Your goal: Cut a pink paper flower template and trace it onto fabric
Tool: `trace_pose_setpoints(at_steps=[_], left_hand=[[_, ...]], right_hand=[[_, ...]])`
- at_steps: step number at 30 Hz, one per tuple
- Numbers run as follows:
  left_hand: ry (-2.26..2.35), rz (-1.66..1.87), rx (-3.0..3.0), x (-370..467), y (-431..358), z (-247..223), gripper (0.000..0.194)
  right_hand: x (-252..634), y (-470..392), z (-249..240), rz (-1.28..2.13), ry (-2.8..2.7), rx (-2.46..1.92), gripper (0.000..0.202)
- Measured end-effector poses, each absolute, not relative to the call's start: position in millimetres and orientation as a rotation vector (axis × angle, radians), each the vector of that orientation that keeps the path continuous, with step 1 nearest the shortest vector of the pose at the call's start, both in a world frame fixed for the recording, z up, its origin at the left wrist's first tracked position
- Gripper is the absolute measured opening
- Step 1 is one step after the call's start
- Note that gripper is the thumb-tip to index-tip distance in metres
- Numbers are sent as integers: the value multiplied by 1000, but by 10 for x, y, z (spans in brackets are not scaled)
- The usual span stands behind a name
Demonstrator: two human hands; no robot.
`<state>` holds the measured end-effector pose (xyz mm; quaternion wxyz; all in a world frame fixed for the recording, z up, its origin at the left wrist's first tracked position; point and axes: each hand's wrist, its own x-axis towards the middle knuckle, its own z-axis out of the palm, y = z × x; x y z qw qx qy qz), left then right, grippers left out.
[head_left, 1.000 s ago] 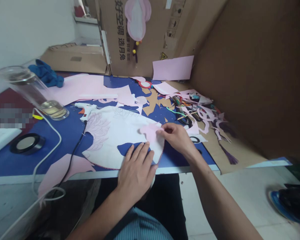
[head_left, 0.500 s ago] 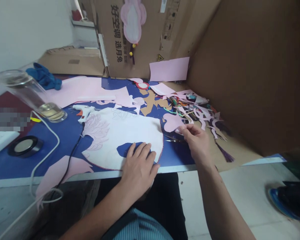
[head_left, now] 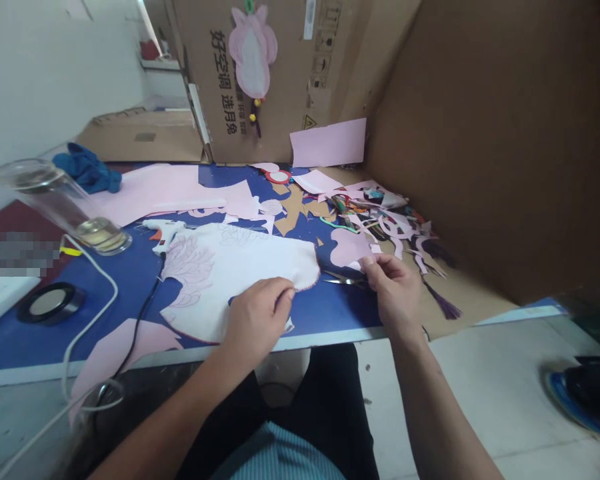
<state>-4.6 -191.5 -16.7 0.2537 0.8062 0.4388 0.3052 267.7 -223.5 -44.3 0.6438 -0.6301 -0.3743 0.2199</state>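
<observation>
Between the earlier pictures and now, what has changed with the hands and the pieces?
The right hand has carried the pink cutout rightward off the white sheet and still holds it. The left hand, flat on the sheet before, now has its fingers curled at the sheet's near edge. The glue gun and tape roll stay where they were.

Scissors point(head_left: 347, 281) are being partly hidden by the right hand point(head_left: 397, 287); the white sheet point(head_left: 245, 257) is being partly covered by the left hand point(head_left: 257, 320).
</observation>
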Motion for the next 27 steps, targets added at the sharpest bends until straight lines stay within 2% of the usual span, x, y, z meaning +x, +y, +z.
trace_pose_setpoints(at_steps=[8, 13, 21, 27], left_hand=[[1053, 1025, 1508, -125, -1413, 505, 21], [888, 1169, 1420, -129, -1216, 1046, 24], [711, 1207, 1326, -34, -1243, 1685, 14], [525, 1145, 1419, 116, -1360, 2080, 28]], right_hand=[[2654, -2258, -446, 515, -838, -1404, 35], [2648, -2287, -446, 500, -816, -1390, 34], [2720, -2269, -461, 588, -610, -1139, 38], [2833, -2291, -250, 715, -608, -966, 54]])
